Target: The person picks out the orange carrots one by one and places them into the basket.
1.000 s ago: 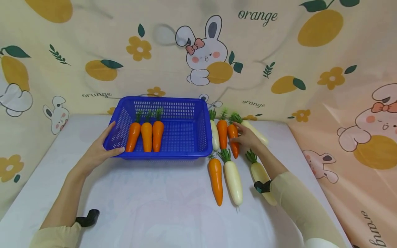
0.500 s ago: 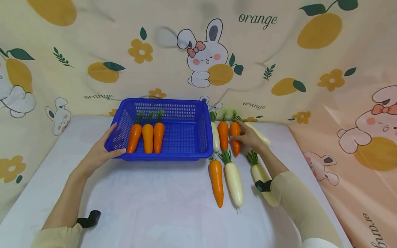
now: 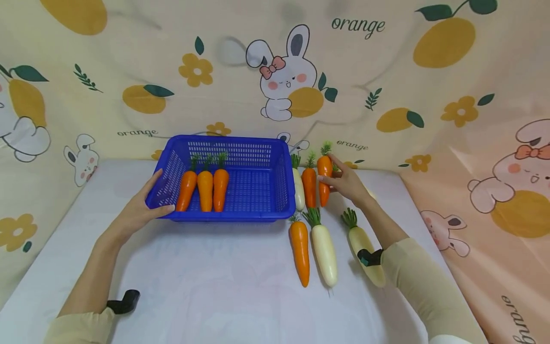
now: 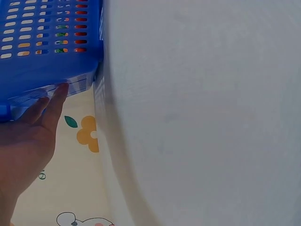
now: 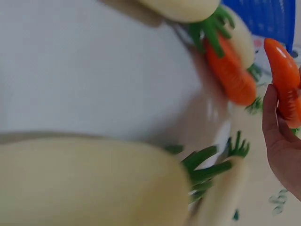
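My right hand point(image 3: 347, 182) pinches an orange carrot point(image 3: 324, 173) with a feathery green top; in the right wrist view the carrot point(image 5: 284, 77) is off the table, between thumb and fingers. To the left, a blue perforated basket point(image 3: 251, 217) holds 3 carrots lying side by side, one of them the middle carrot point(image 3: 205, 191). My left hand point(image 3: 136, 210) grips the basket's near left corner, thumb at the rim and fingers along the outer side. The left wrist view shows those fingers point(image 4: 55, 106) against the basket wall.
Beside the basket lie a white radish point(image 3: 298, 186) and a carrot point(image 3: 309, 187). Nearer are another carrot point(image 3: 300, 251), a white radish point(image 3: 324, 253) and a paler radish point(image 3: 358, 241) partly under my right wrist. One more radish point(image 5: 223, 188) is mostly hidden behind my right hand. A printed cloth point(image 3: 240, 95) hangs behind the table.
My right hand has taken hold of the carrot and lifted it up off the table. The left hand and basket stay in place.
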`<state>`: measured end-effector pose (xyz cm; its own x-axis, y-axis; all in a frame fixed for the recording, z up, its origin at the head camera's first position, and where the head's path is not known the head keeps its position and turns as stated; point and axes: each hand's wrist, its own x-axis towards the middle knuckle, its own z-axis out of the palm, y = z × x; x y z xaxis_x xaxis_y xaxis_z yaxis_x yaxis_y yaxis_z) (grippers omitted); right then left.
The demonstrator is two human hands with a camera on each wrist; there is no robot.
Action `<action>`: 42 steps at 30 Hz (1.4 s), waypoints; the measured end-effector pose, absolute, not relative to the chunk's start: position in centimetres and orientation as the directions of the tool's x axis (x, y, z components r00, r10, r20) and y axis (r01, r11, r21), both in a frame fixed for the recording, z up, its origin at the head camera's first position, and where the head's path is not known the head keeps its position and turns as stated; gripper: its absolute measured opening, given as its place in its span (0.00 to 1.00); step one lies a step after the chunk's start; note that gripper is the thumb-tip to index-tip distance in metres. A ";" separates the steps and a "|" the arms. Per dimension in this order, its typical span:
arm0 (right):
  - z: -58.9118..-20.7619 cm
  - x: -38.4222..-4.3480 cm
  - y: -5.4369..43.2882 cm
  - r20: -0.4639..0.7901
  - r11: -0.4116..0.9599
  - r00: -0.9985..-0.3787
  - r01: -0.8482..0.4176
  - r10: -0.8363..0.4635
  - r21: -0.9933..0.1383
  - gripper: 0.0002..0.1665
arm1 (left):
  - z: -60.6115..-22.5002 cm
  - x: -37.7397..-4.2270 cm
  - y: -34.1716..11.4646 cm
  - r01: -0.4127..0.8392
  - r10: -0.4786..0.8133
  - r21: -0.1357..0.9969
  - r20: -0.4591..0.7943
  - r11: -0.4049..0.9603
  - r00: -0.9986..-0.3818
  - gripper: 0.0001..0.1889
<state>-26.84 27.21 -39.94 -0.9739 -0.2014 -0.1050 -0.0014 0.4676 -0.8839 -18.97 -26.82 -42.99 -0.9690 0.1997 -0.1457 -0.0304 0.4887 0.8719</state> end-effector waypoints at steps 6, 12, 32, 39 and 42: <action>-37.6 -26.5 24.8 -0.074 0.474 -0.971 -0.044 -0.229 -0.879 0.50 | -43.0 -18.9 -26.9 -0.036 0.195 0.871 -0.150 0.491 -0.969 0.53; -37.5 -27.6 23.1 -0.071 0.484 -0.970 -0.051 -0.231 -0.874 0.49 | -43.0 -19.0 -26.8 -0.031 0.197 0.876 -0.143 0.482 -0.970 0.53; -36.7 -29.2 11.7 -0.159 0.425 -0.873 -0.059 -0.460 -0.903 0.50 | -43.0 -19.1 -26.9 -0.043 0.200 0.878 -0.156 0.477 -0.967 0.53; -38.9 -30.1 7.8 -0.262 0.428 -0.841 0.040 -0.474 -0.903 0.50 | -43.0 -19.1 -26.8 -0.043 0.202 0.881 -0.155 0.472 -0.967 0.53; -39.9 -30.5 6.5 -0.285 0.436 -0.836 0.062 -0.468 -0.898 0.50 | -42.9 -19.1 -26.9 -0.045 0.203 0.883 -0.157 0.468 -0.966 0.53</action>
<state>-30.53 6.51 -39.91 -0.8362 -0.4683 -0.2853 0.0622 0.4359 -0.8978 -19.10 -26.91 -42.95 -0.9664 0.2031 -0.1573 -0.0454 0.4676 0.8828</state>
